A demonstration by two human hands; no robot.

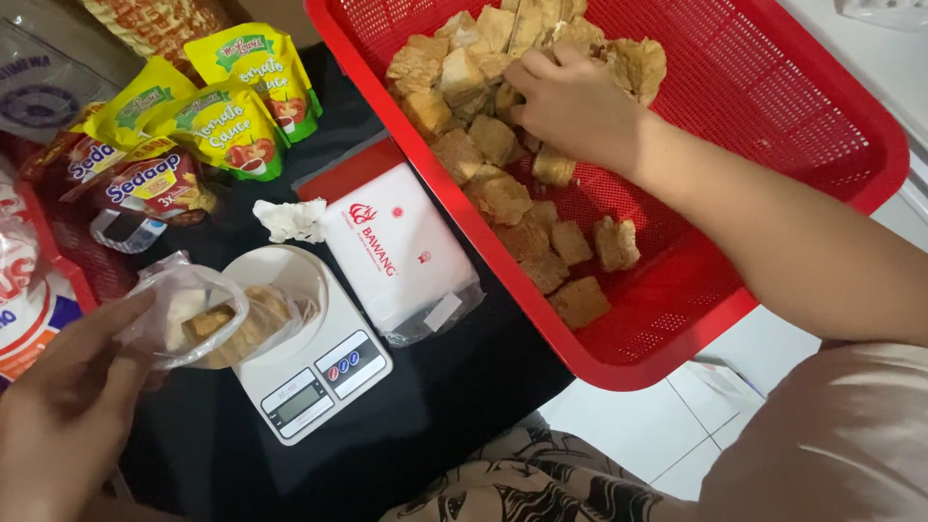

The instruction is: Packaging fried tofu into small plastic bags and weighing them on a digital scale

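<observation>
Two hands at work: left hand [58,406] pinches clear plastic bag [208,314] open on white digital scale [309,362] w/ fried tofu inside; right hand [570,101] closes on tofu cubes [503,193] in red mesh basket [773,106].

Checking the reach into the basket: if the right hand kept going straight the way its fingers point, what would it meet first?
Probably the heap of fried tofu pieces: the right hand already has its fingers among them in the red basket.

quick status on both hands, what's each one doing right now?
Left hand: closed on the mouth of a clear plastic bag resting on the kitchen scale.
Right hand: in the red basket, fingers curled among fried tofu pieces; grasp unclear.
</observation>
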